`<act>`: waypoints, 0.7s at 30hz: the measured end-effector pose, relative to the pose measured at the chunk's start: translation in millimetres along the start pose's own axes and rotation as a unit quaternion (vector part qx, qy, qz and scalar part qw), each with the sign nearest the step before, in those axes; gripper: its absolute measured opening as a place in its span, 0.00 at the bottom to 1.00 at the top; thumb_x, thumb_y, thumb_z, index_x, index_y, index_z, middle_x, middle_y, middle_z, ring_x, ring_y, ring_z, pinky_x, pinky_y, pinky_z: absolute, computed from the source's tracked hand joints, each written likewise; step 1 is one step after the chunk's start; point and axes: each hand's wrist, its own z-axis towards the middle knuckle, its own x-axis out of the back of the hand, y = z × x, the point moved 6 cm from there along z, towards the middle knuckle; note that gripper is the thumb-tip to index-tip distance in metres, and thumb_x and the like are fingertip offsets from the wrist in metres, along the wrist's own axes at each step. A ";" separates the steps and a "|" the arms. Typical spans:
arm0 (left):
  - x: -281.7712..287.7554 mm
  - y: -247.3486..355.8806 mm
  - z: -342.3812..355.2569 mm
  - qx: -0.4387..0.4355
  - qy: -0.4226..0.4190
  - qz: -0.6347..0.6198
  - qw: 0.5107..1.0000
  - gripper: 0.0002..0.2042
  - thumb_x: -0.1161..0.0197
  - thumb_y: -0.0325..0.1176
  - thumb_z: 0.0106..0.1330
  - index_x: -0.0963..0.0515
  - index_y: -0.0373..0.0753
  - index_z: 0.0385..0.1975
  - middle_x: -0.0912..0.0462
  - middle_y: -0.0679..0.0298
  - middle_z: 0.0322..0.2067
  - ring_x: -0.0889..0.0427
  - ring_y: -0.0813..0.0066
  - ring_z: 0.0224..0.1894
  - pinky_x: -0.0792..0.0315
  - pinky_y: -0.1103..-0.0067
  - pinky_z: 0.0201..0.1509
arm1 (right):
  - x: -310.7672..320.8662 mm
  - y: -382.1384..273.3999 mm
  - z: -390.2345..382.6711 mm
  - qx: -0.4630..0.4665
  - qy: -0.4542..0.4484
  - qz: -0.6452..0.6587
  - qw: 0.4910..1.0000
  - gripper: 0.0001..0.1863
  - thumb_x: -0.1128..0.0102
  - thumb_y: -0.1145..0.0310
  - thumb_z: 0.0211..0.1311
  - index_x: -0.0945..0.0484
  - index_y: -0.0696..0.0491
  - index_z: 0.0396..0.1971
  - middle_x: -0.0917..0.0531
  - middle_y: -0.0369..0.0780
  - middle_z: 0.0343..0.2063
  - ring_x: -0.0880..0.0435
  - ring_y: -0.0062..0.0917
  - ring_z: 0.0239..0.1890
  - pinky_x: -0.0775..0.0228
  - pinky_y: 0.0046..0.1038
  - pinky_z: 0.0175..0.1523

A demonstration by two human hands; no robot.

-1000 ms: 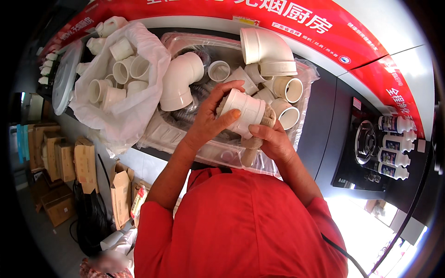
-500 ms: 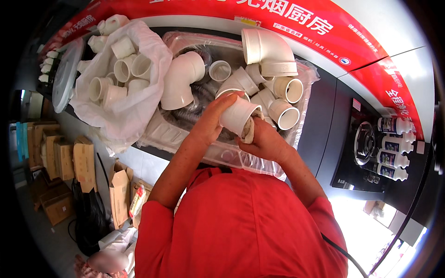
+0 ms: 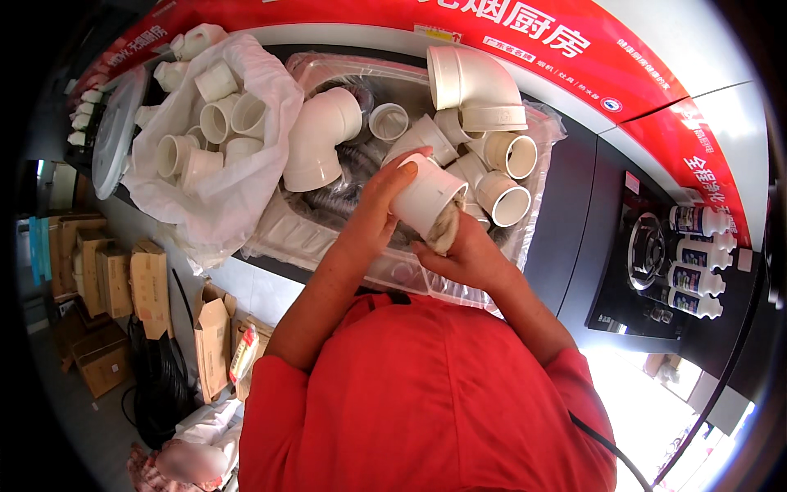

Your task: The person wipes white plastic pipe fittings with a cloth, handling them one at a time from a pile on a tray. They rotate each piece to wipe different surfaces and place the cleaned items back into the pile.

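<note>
- Showing white lettering across the red banner (image 3: pixel 533 37).
- Crowding pipe fittings (image 3: pixel 484 86) into the sink (image 3: pixel 393 271), leaving room along its near edge.
- Clasping the white fitting (image 3: pixel 428 197) above the sink in curled left hand (image 3: pixel 384 201), slanting its long axis and mouth toward lower right.
- Clutching beige cloth (image 3: pixel 447 228) at that mouth in right hand (image 3: pixel 474 252), hiding fingertips.

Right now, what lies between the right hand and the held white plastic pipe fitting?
The head view shows a crumpled beige cloth between the right hand and the fitting.
</note>
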 end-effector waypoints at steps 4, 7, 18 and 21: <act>7.5 -42.6 -7.4 0.240 0.075 -0.189 0.949 0.24 0.52 0.42 0.68 0.39 0.37 0.60 0.30 0.59 0.54 0.31 0.73 0.56 0.39 0.77 0.59 | -4.4 11.7 0.1 -0.023 -0.043 -0.090 0.995 0.19 0.39 0.71 0.51 0.28 0.58 0.45 0.22 0.47 0.39 0.23 0.40 0.42 0.31 0.31 0.47; 7.6 -37.9 -1.2 0.192 0.063 -0.206 0.957 0.25 0.50 0.41 0.67 0.40 0.38 0.61 0.32 0.59 0.56 0.32 0.72 0.57 0.40 0.76 0.60 | -0.8 16.1 -2.9 -0.066 0.013 0.051 0.996 0.17 0.40 0.71 0.53 0.27 0.58 0.44 0.21 0.41 0.37 0.22 0.31 0.39 0.31 0.29 0.44; 0.0 -8.9 4.7 0.097 0.073 -0.119 0.985 0.24 0.48 0.41 0.66 0.36 0.39 0.60 0.26 0.63 0.48 0.29 0.78 0.50 0.37 0.79 0.55 | -5.0 13.3 -5.6 -0.115 0.058 0.203 0.971 0.23 0.40 0.69 0.54 0.31 0.58 0.50 0.22 0.40 0.41 0.24 0.25 0.43 0.30 0.28 0.46; 8.7 -31.1 2.8 0.201 0.082 -0.184 0.959 0.24 0.47 0.42 0.65 0.35 0.38 0.59 0.26 0.65 0.47 0.29 0.80 0.49 0.36 0.80 0.53 | -2.8 4.3 2.4 0.006 -0.004 -0.085 0.996 0.19 0.38 0.69 0.52 0.29 0.59 0.44 0.22 0.46 0.38 0.23 0.40 0.39 0.30 0.33 0.45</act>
